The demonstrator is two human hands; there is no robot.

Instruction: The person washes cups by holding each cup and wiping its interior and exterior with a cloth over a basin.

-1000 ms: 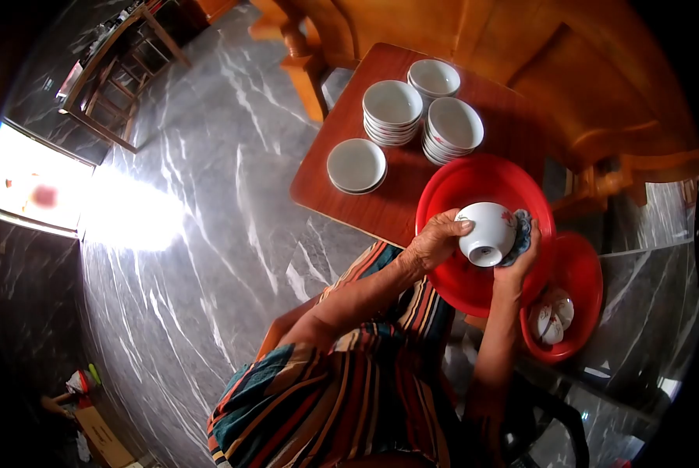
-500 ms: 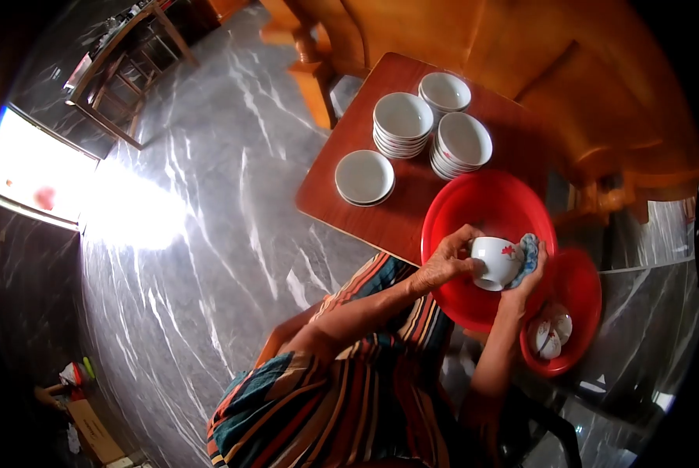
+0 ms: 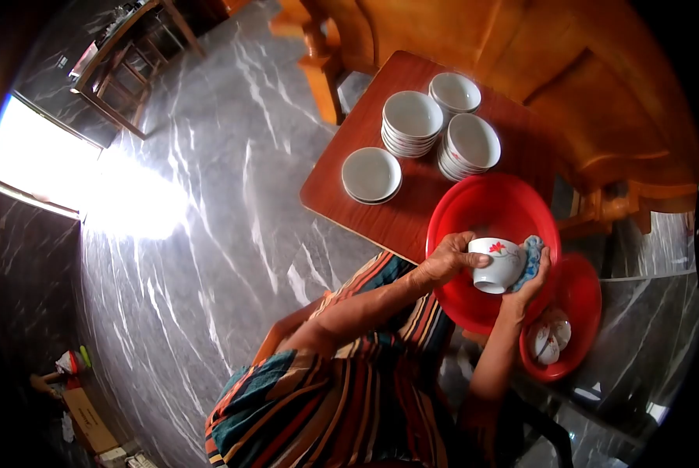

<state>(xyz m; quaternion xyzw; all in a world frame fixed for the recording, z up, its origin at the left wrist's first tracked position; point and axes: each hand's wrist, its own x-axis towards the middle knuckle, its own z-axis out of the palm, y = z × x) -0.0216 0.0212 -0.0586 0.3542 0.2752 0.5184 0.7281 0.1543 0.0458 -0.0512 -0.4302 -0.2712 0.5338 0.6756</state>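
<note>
Over a large red basin (image 3: pixel 452 218), my left hand (image 3: pixel 455 259) grips a white bowl (image 3: pixel 496 269) with a red flower pattern, thumb on its outside. The bowl is tipped on its side. My right hand (image 3: pixel 532 287) is closed round a blue-grey cloth or sponge (image 3: pixel 530 264), pressed to the bowl's right side. What lies in the basin beneath the hands is partly hidden. A second, smaller red basin (image 3: pixel 589 300) at the lower right has a few patterned bowls (image 3: pixel 550 341) in it.
Several stacks of white bowls (image 3: pixel 413 117) stand on a reddish-brown table (image 3: pixel 334 168), with a short stack (image 3: pixel 371 175) near its left edge. Behind is a carved wooden bench (image 3: pixel 443 31). A cardboard box (image 3: pixel 90 420) lies at the lower left on the marbled floor (image 3: pixel 209 273).
The bowl has turned in my left hand, so more of its flower pattern shows. My right hand keeps the cloth or sponge against it. The view has shifted slightly.
</note>
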